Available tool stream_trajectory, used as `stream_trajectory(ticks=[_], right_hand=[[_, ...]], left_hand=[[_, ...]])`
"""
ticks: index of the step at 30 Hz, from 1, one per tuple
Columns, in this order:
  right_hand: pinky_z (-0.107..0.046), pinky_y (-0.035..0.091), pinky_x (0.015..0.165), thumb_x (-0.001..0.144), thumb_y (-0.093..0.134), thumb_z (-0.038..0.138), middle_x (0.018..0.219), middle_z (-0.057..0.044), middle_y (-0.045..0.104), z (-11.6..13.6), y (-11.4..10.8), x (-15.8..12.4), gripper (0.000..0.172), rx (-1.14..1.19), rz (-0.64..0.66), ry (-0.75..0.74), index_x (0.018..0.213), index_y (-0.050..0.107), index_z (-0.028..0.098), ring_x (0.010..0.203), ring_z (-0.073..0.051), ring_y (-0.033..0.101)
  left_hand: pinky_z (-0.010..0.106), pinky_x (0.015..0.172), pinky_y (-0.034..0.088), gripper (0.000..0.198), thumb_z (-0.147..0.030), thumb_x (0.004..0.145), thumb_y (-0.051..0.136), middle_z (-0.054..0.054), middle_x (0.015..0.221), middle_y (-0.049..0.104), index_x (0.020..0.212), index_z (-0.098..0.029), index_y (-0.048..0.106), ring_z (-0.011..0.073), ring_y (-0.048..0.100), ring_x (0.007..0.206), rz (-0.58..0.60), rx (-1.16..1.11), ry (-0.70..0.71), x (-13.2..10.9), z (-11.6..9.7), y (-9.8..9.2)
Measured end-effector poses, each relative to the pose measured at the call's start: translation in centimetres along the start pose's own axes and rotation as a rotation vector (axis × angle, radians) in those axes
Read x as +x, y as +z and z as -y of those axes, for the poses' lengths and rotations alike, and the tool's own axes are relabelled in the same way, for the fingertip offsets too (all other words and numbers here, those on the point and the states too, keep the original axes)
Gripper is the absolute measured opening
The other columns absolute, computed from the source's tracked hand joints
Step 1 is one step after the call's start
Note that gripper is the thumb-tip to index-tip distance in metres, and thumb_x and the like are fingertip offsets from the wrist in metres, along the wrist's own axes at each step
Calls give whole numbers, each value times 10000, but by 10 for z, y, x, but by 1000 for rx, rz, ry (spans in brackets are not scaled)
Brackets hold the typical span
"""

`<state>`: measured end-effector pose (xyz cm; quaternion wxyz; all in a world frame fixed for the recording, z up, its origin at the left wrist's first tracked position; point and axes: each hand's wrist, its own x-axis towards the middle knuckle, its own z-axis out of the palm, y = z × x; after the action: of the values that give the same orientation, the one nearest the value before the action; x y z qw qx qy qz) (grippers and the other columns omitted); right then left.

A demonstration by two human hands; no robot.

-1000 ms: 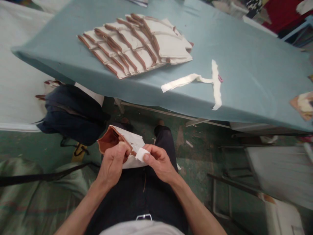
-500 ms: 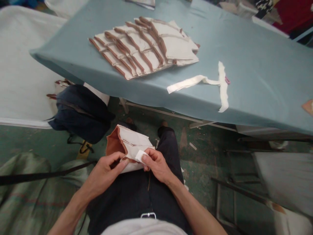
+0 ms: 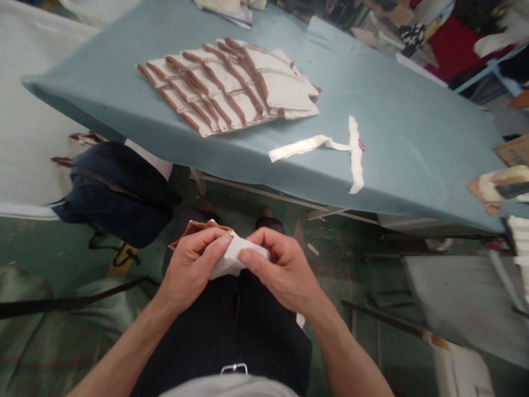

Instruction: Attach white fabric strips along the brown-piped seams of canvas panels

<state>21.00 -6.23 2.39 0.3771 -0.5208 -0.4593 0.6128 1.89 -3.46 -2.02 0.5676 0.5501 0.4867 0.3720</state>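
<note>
Table (image 3: 413, 138): blue-covered, bearing overlapping pouches (image 3: 231, 82).
Held pouch (image 3: 221, 269): brown-lined, before the table, between both hands.
Left hand (image 3: 194, 264): pinching pouch edge.
Right hand (image 3: 285, 267): pinching white fabric (image 3: 237, 248).
Floor (image 3: 330, 270): green, below table.

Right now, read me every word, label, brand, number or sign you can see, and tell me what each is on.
No text can be read here.
Held pouch: none on the visible part.
Stacked pouches: no lettering shows.
White strips: none shows.
Brown cardboard at right: too blurred to tell.
</note>
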Motion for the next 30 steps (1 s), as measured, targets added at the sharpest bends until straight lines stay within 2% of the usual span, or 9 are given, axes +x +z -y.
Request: stream_trajectory(ticks=[5,11,15,19,25,30], right_hand=[[-247,283,556,905,771,559,692,57,503,-2,-6,6,398,-165,-20,79,845,627,193,620,-98,383],[-260,272,562,919,696,555,693,51,479,-4,-9,2,378,-191,-14,106,824,597,203,619,-104,368],[-251,265,553,923,688,534,688,48,473,-6,-11,1,360,-190,-11,109,816,588,206,618,-102,363],[-249,264,540,918,679,530,679,55,462,-9,-10,2,353,-180,-22,126,809,574,211,607,-98,356],[-257,276,555,917,669,542,672,59,479,-14,-5,2,361,-175,-54,124,803,574,213,604,-98,382],[-260,282,562,921,686,518,665,58,520,-19,-1,1,340,-214,-100,135,805,593,213,604,-100,417]], left_hand=[[227,540,373,359,-478,982,674,1,720,668,841,-174,801,118,471,607,58,-144,-103,-3,11,6],[237,468,237,436,-519,908,691,-35,548,448,649,-170,659,92,327,500,103,-191,-220,-1,11,5],[244,463,246,424,-495,879,686,-24,554,447,600,-188,594,103,333,508,127,-189,-246,2,8,6],[247,472,276,398,-486,881,675,-24,564,452,623,-189,610,110,355,514,137,-181,-259,4,9,6],[241,475,227,438,-498,893,677,-37,567,418,603,-190,565,95,313,516,139,-175,-256,3,14,3],[245,485,244,440,-486,901,668,-30,571,442,597,-191,547,98,336,529,134,-172,-250,1,15,2]])
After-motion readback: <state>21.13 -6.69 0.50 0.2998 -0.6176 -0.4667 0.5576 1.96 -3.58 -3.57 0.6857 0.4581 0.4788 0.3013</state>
